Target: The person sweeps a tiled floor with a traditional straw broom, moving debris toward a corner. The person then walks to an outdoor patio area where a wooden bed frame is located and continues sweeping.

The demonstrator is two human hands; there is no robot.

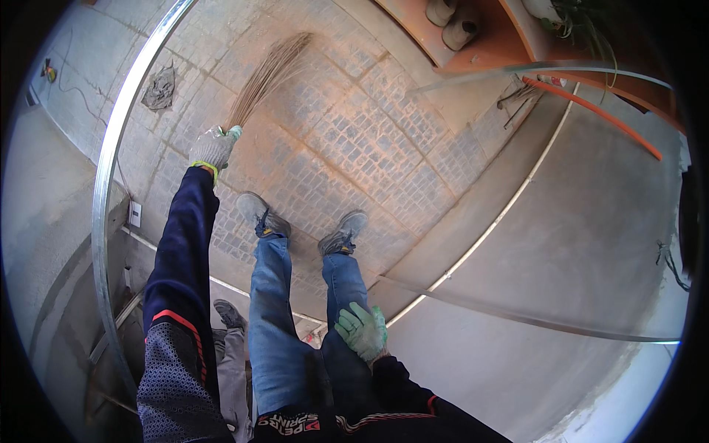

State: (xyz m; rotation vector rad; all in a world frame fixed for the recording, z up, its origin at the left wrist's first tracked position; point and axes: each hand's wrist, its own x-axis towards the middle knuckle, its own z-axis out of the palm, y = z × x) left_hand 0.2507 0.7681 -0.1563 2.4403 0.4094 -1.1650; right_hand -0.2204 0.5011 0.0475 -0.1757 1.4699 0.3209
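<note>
Partly hidden, the broom's (264,77) handle disappears inside the gloved left hand (213,148), which is closed around it in the upper left of the frame. Its long tan bristles fan up and right over the dusty paved floor (354,140). Lower centre, the green-gloved right hand (362,330) rests loosely spread on the thigh, holding nothing. A second person's grey shoe (229,314) is half cut off beside the legs.

Straw broom (267,75) slanted over paving
</note>
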